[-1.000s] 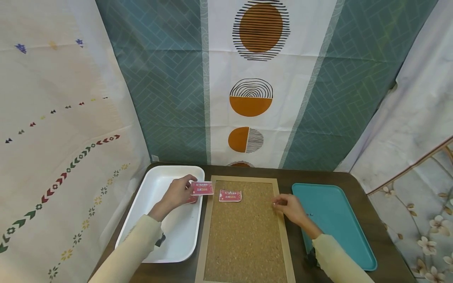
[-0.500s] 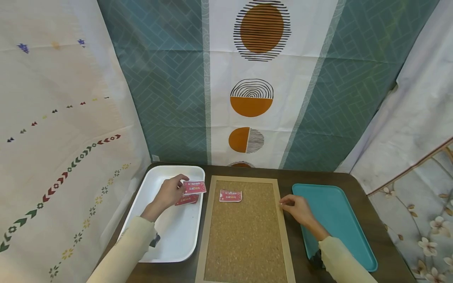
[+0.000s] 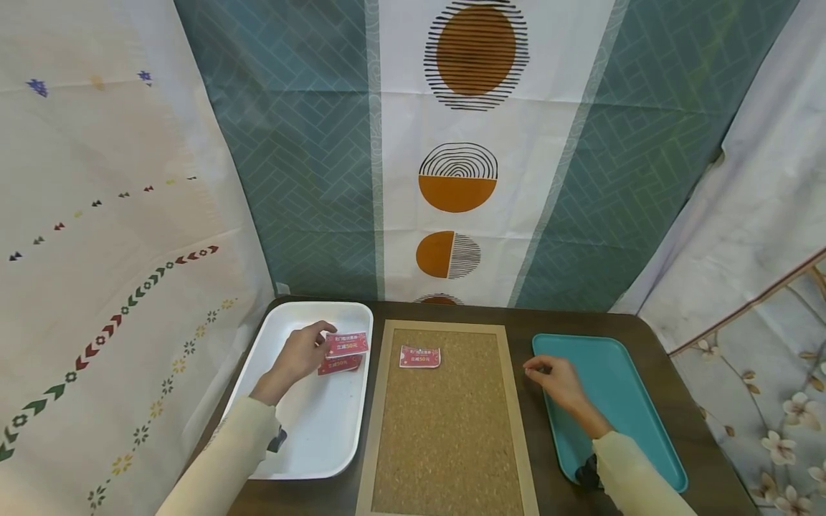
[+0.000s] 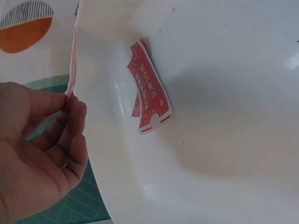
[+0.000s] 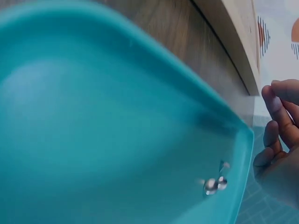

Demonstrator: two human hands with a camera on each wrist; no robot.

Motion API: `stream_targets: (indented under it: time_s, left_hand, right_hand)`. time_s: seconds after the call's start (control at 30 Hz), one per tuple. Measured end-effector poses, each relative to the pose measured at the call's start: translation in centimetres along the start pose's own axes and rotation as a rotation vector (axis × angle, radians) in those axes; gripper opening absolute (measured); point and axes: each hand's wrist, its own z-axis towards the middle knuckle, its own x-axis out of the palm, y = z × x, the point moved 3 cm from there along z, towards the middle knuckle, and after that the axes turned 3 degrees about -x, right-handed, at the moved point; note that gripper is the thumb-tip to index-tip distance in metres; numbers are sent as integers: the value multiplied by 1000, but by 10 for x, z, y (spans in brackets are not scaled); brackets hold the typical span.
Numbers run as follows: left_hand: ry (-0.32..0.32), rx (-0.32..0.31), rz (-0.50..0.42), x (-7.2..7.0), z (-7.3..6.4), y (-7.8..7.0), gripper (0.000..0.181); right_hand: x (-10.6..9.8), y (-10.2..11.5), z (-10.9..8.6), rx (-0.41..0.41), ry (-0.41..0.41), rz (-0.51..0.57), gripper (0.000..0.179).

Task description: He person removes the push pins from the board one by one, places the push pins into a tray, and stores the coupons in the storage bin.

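My left hand pinches a red paper coupon by its left end, over the far part of the white tray. In the left wrist view this coupon shows edge-on between thumb and forefinger. Beneath it, overlapping red coupons lie in the tray. Another coupon sits near the top of the framed corkboard. My right hand is near the left edge of the teal tray, thumb and forefinger pinched on a tiny, mostly hidden pin. Several silver pins lie in that tray.
A dark wooden table carries both trays, with the corkboard between them. A patterned curtain hangs behind the table's far edge, and light cloths hang at left and right.
My left hand has moved left with its coupon, from the corkboard's edge to over the white tray, uncovering the coupons below. My right hand has moved right, from the board's edge toward the teal tray.
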Motion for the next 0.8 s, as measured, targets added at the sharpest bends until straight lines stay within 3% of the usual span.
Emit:
stream_targets:
  time_s: [0.43,0.8]
  left_hand:
    - [18,-57,38,-5,5,9,33]
    - [79,-101,52,4,6,22,32]
  right_hand:
    - [-24,-24,-3,29,-49,-11,8]
    - [-30,-36,-11,83,2,-77,7]
